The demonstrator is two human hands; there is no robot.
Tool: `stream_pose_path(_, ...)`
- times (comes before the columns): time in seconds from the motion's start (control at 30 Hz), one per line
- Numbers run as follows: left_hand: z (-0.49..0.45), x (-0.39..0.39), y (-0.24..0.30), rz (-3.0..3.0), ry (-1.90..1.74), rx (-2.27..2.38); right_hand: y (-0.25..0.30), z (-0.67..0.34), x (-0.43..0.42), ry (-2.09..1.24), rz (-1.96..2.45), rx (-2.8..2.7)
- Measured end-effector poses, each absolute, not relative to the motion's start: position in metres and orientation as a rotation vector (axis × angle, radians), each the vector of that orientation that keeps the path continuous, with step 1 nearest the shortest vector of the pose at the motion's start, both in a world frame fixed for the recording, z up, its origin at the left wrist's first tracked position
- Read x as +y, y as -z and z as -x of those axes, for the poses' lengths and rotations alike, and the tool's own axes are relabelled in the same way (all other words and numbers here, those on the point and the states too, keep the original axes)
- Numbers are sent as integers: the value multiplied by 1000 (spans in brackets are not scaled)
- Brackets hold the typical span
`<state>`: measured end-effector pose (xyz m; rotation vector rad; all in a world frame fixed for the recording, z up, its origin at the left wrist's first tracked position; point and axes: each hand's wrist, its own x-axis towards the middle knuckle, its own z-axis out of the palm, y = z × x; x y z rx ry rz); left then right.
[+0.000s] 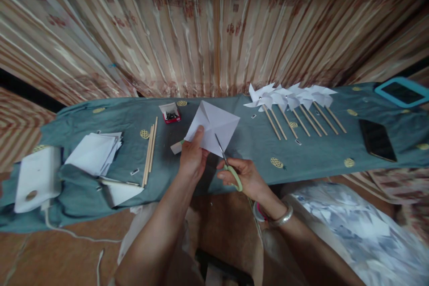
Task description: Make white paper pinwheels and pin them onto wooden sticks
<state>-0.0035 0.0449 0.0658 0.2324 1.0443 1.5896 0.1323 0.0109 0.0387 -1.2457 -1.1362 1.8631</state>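
Note:
My left hand (192, 156) pinches the lower left corner of a creased white paper square (214, 127), holding it up over a table covered in teal cloth (254, 152). My right hand (243, 176) grips green-handled scissors (228, 163), whose blades point up into the paper's lower edge along a fold line. Both hands are closed on what they hold.
A row of several finished white paper pinwheels on wooden sticks (291, 105) lies at the right. Loose wooden sticks (149, 149), a stack of white paper (95, 152) and a small red box of pins (171, 114) lie to the left. A dark phone (377, 139), a blue-cased tablet (402, 91) and a white device (36, 176) are also on the table.

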Motion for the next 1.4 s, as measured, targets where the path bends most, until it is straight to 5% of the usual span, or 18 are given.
stream_pose_path(0.7,5,44,-61,-261,-1605,988,-38,-133,11,-1861,1255,-1179)
stream_pose_path(1.13,23,55,-58,-271,-1682,967,-37,-168,16,-1765,1166,-1827)
stream_pose_path(1.4,16,49,-51,-333,-1633,1021,-31,-201,33,-1488,1326,-1382)
